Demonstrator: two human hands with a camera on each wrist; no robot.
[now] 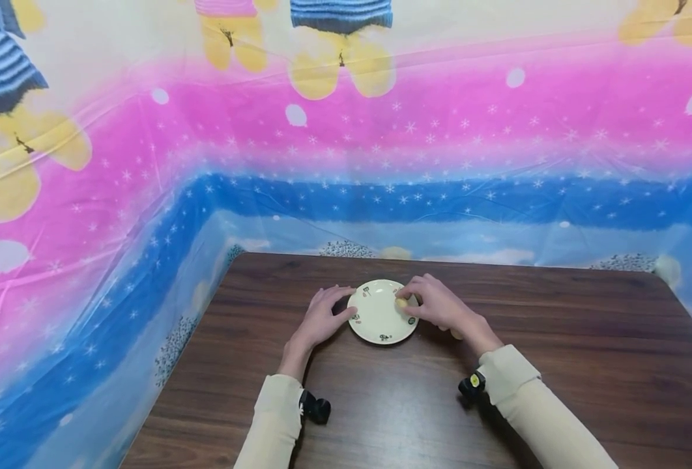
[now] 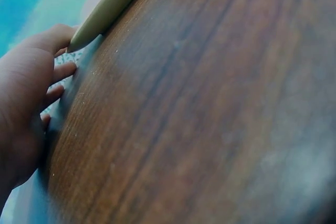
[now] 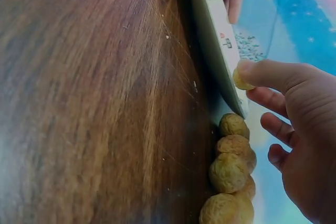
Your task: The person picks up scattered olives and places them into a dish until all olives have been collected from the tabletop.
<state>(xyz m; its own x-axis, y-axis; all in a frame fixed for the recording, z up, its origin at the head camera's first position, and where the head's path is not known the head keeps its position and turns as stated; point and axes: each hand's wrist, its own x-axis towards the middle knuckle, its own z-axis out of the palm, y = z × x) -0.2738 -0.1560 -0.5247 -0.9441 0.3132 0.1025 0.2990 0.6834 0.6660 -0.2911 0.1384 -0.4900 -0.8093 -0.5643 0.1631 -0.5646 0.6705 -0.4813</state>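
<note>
A cream-coloured round plate [image 1: 381, 319] with small printed pictures near its rim lies on the table. My left hand [image 1: 324, 316] rests at its left edge, thumb and fingertips at the rim, fingers fairly straight. Over the plate's right side, my right hand [image 1: 436, 303] pinches a small round yellowish ball [image 3: 241, 77] between thumb and forefinger. Its other fingers are loosely bent. Several wrinkled yellow-brown balls [image 3: 229, 172] sit close together on the table beside the plate, under the right hand. The head view mostly hides them behind that hand.
The dark brown wooden table [image 1: 381, 404] reaches back to a patterned pink and blue cloth [image 1: 416, 130], which hangs behind it and along the left side. Black wrist cameras sit at both cuffs.
</note>
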